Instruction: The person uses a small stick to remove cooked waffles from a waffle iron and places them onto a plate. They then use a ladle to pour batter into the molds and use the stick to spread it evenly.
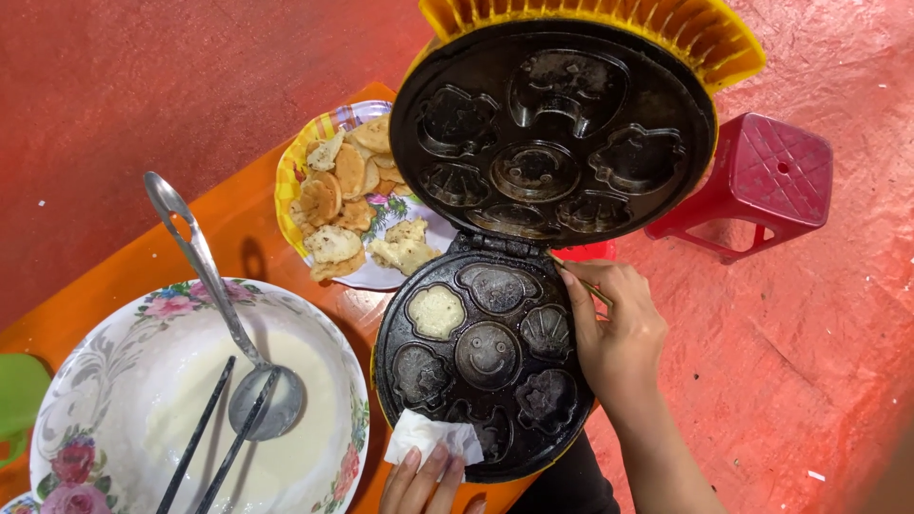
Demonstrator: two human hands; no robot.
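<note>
Tissue sits pinched under my left hand, fingers pressed flat on it at the near rim of the open cake maker. My right hand rests on the maker's right edge, fingers closed narrow around a thin stick. One cake fills a mould. Left lies the batter bowl with ladle and chopsticks; farther off, a plate of cakes.

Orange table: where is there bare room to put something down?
On the orange table, one free strip lies between the batter bowl and the plate of cakes. Elsewhere it is crowded: the open cake maker touches the plate and nearly the bowl.
</note>
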